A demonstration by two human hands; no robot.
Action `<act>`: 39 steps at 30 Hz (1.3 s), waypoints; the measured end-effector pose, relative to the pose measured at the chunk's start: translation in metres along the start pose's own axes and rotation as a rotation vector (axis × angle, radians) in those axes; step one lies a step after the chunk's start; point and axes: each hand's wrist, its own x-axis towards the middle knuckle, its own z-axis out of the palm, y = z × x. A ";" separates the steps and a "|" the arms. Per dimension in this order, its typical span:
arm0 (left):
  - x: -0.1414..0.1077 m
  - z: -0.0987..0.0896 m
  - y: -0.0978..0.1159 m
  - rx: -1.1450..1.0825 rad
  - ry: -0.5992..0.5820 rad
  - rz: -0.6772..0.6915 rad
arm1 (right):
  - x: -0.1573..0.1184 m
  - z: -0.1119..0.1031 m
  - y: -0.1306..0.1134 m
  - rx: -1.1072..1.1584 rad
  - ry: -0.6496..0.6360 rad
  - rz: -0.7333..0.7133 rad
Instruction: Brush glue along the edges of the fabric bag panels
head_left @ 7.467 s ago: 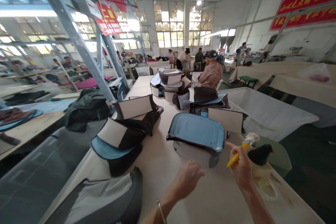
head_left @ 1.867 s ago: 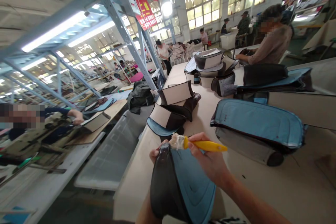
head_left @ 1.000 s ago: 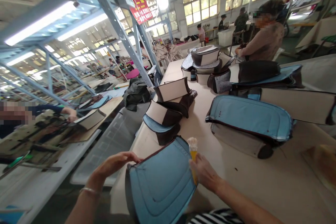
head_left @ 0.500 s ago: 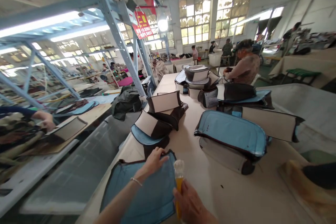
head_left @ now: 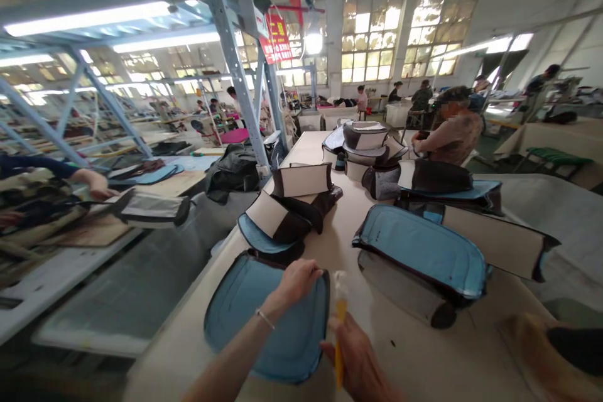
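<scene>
A blue panel with dark edging (head_left: 273, 342) lies at the near left of the pale table (head_left: 377, 364). My left hand (head_left: 300, 279) is over its upper right part, fingers closed on the dark edge near the corner. A bracelet circles that wrist. Just right of the panel, my right hand (head_left: 353, 352) grips a brush (head_left: 340, 308) by its yellow handle, pale bristles pointing up. The bristles stand beside the panel's right edge; whether they touch it I cannot tell.
Beyond the panel sit stacked blue, white and black pieces (head_left: 277, 220). A blue-topped piece (head_left: 424, 248) lies on the right, more pieces (head_left: 365, 141) behind. Left, a person's hand (head_left: 97, 183) is near a grey-black piece (head_left: 153, 207). A seated person (head_left: 452, 129) is beyond the table.
The blue panel has turned and shows a rounded outline. Both my hands appear further right, the brush still held. At the left, the other person's piece has moved right, off the bench's edge.
</scene>
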 end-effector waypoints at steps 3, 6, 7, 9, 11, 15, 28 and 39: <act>0.003 -0.006 -0.011 -0.090 -0.094 0.027 | 0.022 -0.040 0.001 0.080 0.081 0.098; 0.006 -0.006 -0.019 -0.184 -0.159 0.050 | 0.039 -0.061 0.006 0.165 0.175 0.250; 0.006 -0.006 -0.020 -0.209 -0.168 0.056 | 0.042 -0.063 0.006 0.208 0.190 0.325; 0.006 -0.004 -0.020 -0.243 -0.168 0.060 | 0.047 -0.061 0.004 0.317 0.197 0.482; 0.006 -0.003 -0.020 -0.264 -0.156 0.054 | 0.051 -0.053 0.000 0.422 0.184 0.587; 0.004 0.000 -0.022 -0.317 -0.157 0.040 | 0.064 -0.034 -0.006 0.402 0.150 0.542; 0.002 0.001 -0.032 -0.612 -0.295 -0.025 | 0.094 -0.026 -0.002 -0.009 0.135 0.271; -0.018 -0.022 0.009 -0.213 -0.225 -0.023 | 0.085 -0.042 0.020 -0.009 0.221 0.311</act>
